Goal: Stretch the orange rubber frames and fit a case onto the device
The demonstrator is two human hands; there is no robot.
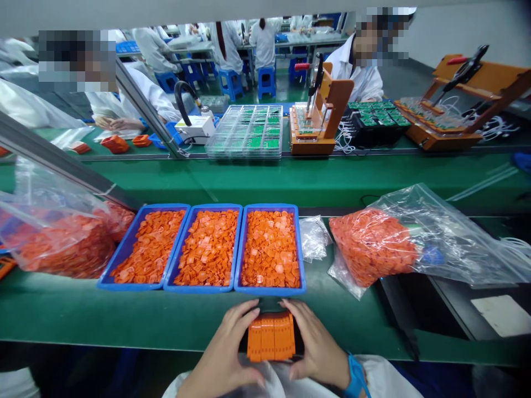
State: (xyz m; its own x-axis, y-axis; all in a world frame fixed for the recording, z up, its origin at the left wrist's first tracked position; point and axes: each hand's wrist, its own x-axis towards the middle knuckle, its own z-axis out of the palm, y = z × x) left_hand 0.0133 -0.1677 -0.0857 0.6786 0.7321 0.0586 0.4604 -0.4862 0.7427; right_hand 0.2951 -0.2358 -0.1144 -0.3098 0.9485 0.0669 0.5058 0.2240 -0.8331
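Note:
My left hand [230,345] and my right hand [317,348] curve around the two sides of a block of orange plastic pieces [271,336], set side by side in upright strips, at the table's front edge. The fingers of both hands are bent at its far corners, the thumbs at the near side. Dark gaps show between the palms and the block. Just beyond lie three blue trays, a left one [100,284], a middle one [168,287] and a right one [303,284], all filled with small orange square plastic pieces [271,249].
Clear bags of orange parts lie left [66,243] and right [373,243], with a small clear bag [314,237] nearby. Behind the green ledge [249,185] stand a clear compartment box [244,132], orange clamp fixtures [321,119] and green circuit boards [377,113]. Co-workers sit opposite.

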